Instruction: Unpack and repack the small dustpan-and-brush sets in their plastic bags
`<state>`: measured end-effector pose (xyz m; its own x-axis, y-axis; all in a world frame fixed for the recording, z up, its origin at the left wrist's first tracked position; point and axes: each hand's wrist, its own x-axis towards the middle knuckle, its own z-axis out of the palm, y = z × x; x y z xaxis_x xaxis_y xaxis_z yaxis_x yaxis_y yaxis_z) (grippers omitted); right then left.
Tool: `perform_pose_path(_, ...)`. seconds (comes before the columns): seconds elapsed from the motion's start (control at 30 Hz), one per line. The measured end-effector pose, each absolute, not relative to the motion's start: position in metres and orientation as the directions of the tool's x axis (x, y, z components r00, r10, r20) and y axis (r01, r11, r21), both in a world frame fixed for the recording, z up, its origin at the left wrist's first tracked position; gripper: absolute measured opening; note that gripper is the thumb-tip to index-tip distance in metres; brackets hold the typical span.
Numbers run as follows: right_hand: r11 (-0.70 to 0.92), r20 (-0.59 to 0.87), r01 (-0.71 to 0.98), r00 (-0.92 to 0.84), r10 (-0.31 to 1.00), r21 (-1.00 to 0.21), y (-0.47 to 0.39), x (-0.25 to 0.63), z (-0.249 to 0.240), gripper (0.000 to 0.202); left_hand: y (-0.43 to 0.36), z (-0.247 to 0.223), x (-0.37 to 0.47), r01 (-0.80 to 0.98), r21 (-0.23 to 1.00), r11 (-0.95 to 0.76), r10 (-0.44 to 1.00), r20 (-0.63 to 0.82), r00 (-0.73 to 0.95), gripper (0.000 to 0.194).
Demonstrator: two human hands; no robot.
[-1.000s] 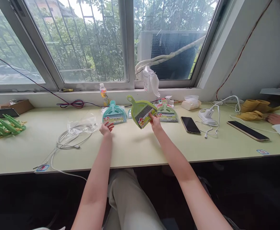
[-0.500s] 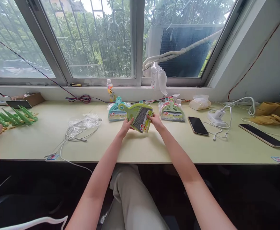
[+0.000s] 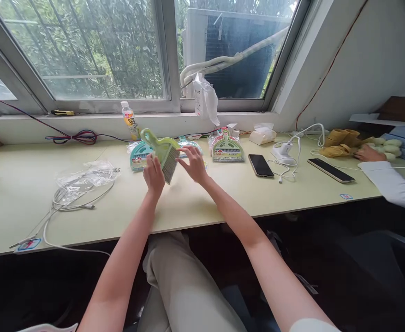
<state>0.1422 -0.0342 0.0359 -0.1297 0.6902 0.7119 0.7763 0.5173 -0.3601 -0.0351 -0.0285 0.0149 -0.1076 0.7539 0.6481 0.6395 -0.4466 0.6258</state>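
Note:
A green dustpan and brush set (image 3: 163, 149) is tilted above the table, its grey bristles facing right and down. My left hand (image 3: 153, 174) is closed round its left side. My right hand (image 3: 193, 162) is at its right edge with the fingers apart, the fingertips at or near the rim; whether they touch is hard to tell. Behind it lie blue-green wrapped sets (image 3: 139, 157), partly hidden. A wrapped green and pink set (image 3: 228, 150) rests to the right of my right hand.
Cables and clear plastic bags (image 3: 81, 183) lie on the left of the table (image 3: 126, 216). A bottle (image 3: 129, 119) stands behind. Two phones, a white charger (image 3: 283, 152) and tissues (image 3: 263, 133) are to the right. Another person's hand (image 3: 371, 153) is at far right.
The view has turned right. The set has tilted more upright, and the yellow card on it no longer shows. My right hand's fingers have spread.

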Motion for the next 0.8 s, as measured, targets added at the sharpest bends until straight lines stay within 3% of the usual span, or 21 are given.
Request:
perform_pose_path(0.2, 0.551, 0.702, 0.613, 0.010, 0.712, -0.567, -0.040, 0.123, 0.040, 0.012, -0.045, 0.015, -0.024, 0.731, 0.419, -0.539, 0.701, 0.704, 0.113, 0.067)
perform_pose_path(0.33, 0.545, 0.640, 0.464, 0.064, 0.765, -0.698, -0.041, 0.131, 0.050, 0.021, -0.034, 0.015, -0.029, 0.653, 0.455, -0.606, 0.679, 0.723, 0.127, 0.065)
perform_pose_path(0.43, 0.538, 0.562, 0.225, 0.055, 0.825, -0.812, -0.050, 0.141, 0.065, 0.032, -0.016, 0.017, -0.040, 0.557, 0.629, -0.543, 0.656, 0.731, -0.186, 0.065)
perform_pose_path(0.53, 0.535, 0.535, 0.062, -0.013, 0.845, -0.843, -0.068, 0.171, 0.085, 0.047, 0.003, 0.020, -0.061, 0.409, 0.802, -0.435, 0.597, 0.597, -0.536, 0.067)
perform_pose_path(0.6, 0.526, 0.526, 0.134, -0.035, 0.850, -0.840, -0.082, 0.203, 0.096, 0.052, 0.010, 0.020, -0.073, 0.389, 0.856, -0.341, 0.669, 0.511, -0.539, 0.064)
perform_pose_path(0.7, 0.364, 0.398, 0.507, -0.045, 0.916, -0.781, -0.096, 0.253, 0.105, 0.051, 0.008, 0.016, -0.080, 0.566, 0.817, -0.110, 0.905, 0.317, -0.283, 0.057)
perform_pose_path(0.8, 0.038, 0.166, 0.884, 0.045, 0.985, -0.466, -0.099, 0.283, 0.097, 0.038, -0.001, 0.013, -0.078, 0.703, 0.710, -0.038, 0.991, 0.120, -0.068, 0.050)
